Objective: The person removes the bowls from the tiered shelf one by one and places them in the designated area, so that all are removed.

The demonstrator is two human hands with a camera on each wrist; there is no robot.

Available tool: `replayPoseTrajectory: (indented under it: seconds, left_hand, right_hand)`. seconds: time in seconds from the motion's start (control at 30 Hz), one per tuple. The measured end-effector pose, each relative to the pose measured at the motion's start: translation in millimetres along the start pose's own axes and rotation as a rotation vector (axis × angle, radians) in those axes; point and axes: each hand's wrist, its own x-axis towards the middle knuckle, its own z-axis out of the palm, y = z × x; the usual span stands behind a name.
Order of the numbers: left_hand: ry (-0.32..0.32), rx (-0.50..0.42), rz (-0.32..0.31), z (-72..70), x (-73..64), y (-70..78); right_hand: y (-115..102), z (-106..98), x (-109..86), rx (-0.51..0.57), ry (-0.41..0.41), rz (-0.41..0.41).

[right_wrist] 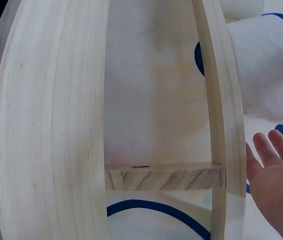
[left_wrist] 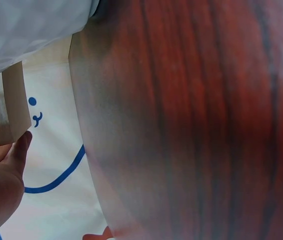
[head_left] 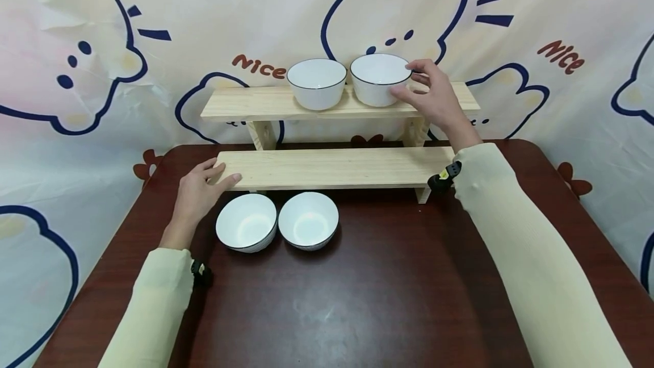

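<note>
At the right end of the upper wooden shelf [head_left: 245,104], my right hand [head_left: 434,92] holds a white bowl [head_left: 375,92] with a dark rim. Its thumb is on the bowl's side and a finger is at the rim; the lower fingers spread away from the bowl in the right wrist view. A second white bowl [head_left: 317,95] stands close on its left. My left hand [head_left: 196,192] grips the left end of the lower wooden shelf [head_left: 327,169], and the thumb [left_wrist: 20,150] presses the board's end in the left wrist view.
Two more white bowls, a left one [head_left: 247,223] and a right one [head_left: 309,220], sit side by side on the dark brown table [head_left: 357,300], before the lower shelf. A cartoon-printed cloth [head_left: 286,16] hangs behind. Wooden supports [right_wrist: 164,178] join the shelf levels.
</note>
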Motion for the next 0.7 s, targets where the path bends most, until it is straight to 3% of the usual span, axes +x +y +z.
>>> replayPoseTrajectory:
  seconds: [0.37,0.7]
  left_hand:
    - [-0.003,0.002,-0.004,-1.3,-1.2,1.1]
    - [-0.003,0.000,-0.016,-0.1,-0.5,-0.3]
  right_hand:
    - [-3.2,6.4,1.4,0.011,0.006,-0.076]
    - [-2.3,9.1,0.0,0.063,0.028,-0.060]
